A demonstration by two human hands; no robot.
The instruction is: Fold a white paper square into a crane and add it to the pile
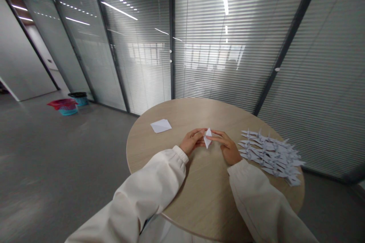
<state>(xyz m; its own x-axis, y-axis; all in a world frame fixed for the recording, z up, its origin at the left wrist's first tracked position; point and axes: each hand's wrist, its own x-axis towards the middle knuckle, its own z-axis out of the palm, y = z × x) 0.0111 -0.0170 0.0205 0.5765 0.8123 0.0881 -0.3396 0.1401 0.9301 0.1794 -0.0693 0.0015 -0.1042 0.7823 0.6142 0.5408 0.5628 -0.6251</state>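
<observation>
A small piece of white paper point(208, 139), folded into a narrow diamond, is held upright between my hands over the round table. My left hand point(194, 140) grips its left side, thumb in front and fingers behind. From the right, my right hand point(227, 146) reaches in with its fingers closed on the paper's right edge. The fingertips behind the paper are partly hidden. Right of my right hand lies a dense group of folded white paper cranes point(270, 153). A flat stack of white paper sheets point(161, 125) rests on the table to the left.
The round wooden table point(205, 197) stands close to a glass partition with blinds point(222, 64). On the grey floor at the left are a blue bin with a red liner point(67, 107) and another blue bin with a black liner point(81, 98).
</observation>
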